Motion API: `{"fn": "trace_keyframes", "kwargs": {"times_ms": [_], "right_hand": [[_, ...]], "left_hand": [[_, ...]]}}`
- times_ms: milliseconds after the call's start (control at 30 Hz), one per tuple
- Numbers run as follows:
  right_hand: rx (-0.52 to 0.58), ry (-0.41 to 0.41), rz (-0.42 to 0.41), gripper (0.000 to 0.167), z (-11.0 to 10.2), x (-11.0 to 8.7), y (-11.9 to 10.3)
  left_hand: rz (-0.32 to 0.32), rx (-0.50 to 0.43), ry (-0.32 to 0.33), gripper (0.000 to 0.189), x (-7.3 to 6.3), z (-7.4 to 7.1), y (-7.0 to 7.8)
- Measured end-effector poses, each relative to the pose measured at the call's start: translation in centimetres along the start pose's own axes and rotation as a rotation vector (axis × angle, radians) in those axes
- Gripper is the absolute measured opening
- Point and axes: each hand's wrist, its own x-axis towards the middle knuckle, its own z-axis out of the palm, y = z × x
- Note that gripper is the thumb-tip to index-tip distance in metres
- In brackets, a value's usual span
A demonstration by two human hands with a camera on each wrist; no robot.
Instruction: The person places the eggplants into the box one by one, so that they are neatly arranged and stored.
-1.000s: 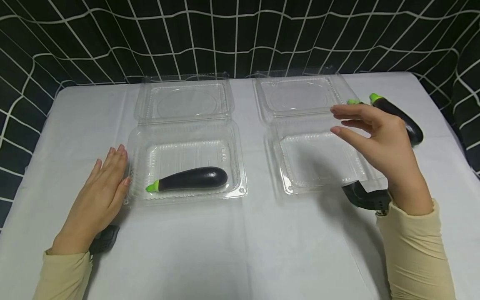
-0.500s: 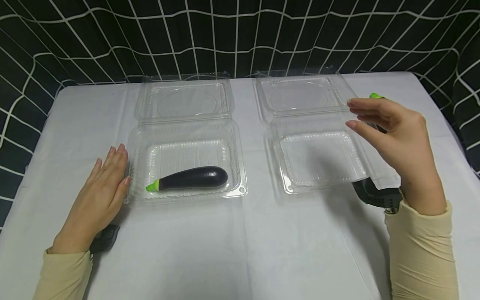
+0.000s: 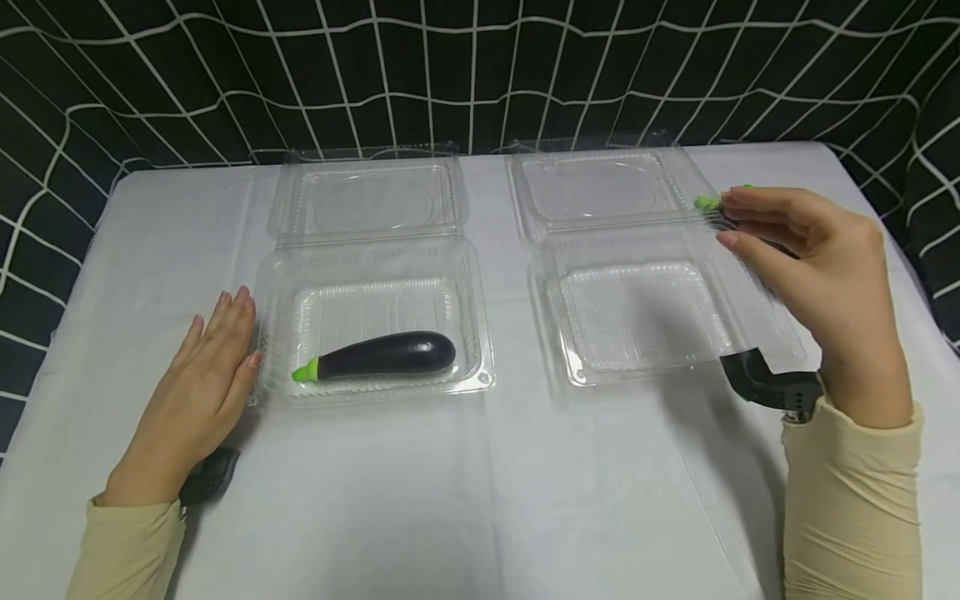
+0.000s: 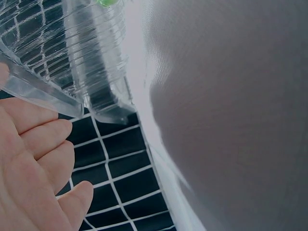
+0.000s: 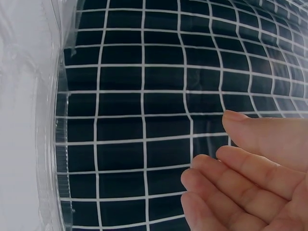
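Note:
My left hand (image 3: pixel 197 385) lies with straight fingers along the left edge of a clear plastic clamshell container (image 3: pixel 375 267). Inside that container's near half lies a dark eggplant (image 3: pixel 390 356) with a green stem end pointing left. Raised over the right side of a second clear clamshell container (image 3: pixel 637 317), my right hand (image 3: pixel 832 275) has its thumb and fingers apart, with nothing between them in the right wrist view. Just past its fingertips shows the green stem end of another eggplant (image 3: pixel 707 203). The hand hides most of it and of a further eggplant behind.
Both containers stand with lids (image 3: pixel 375 200) folded back toward the far table edge. A white cloth (image 3: pixel 420 500) covers the table. Black panels with a white grid (image 3: pixel 450 75) rise behind it and at both sides.
My right hand has moved right, from over the second container toward the eggplants at the far right, covering more of them. The left hand and both containers have stayed in place.

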Motion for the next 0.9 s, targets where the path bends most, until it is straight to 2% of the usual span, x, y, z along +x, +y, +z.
{"fn": "trace_keyframes", "kwargs": {"times_ms": [233, 433, 733, 900], "right_hand": [[-0.083, 0.030, 0.011, 0.037, -0.5, 0.3, 0.4], [-0.093, 0.060, 0.017, 0.037, -0.8, 0.3, 0.7], [-0.108, 0.077, 0.094, 0.039, -1.5, 0.1, 1.1], [-0.117, 0.096, 0.110, 0.040, -1.9, 0.1, 1.4]], "left_hand": [[-0.004, -0.001, 0.002, 0.054, 0.0, 0.0, 0.0], [-0.003, 0.006, -0.003, 0.054, 0.1, 0.0, 0.0], [-0.006, 0.009, -0.006, 0.055, 0.1, 0.1, 0.0], [-0.003, 0.007, -0.002, 0.055, 0.1, 0.0, -0.1]]}}
